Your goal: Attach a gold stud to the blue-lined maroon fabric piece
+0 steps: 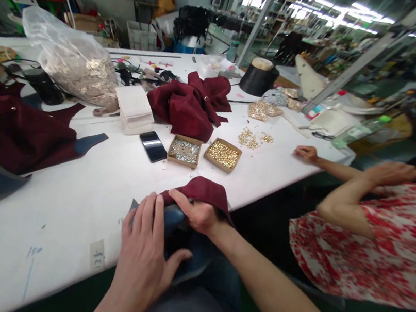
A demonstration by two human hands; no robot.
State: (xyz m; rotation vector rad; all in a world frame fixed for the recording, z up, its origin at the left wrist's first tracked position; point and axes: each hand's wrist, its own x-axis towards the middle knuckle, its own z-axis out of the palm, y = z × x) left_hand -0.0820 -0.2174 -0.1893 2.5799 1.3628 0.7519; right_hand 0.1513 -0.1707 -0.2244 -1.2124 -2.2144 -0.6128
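We sit at the near edge of the white table with a dark red fabric piece in front of us, its blue-grey lining showing underneath. Our left hand lies flat and open on the lining, fingers spread, pressing it down rather than gripping. Our right hand is closed on the near edge of the red piece, pinching the cloth between thumb and fingers.

Just beyond the piece stand two small cardboard boxes: one of silver studs and, to its right, one of gold studs, with a black phone to the left of them. We cannot make out any stud on the piece in hand, so by our judgement the fitting on it is only at the start. Farther off lies a heap of red pieces, and at the left another red pile with a few bright dots on it, which may be worked pieces. Loose gold studs lie scattered at the far right, near a co-worker's hand.
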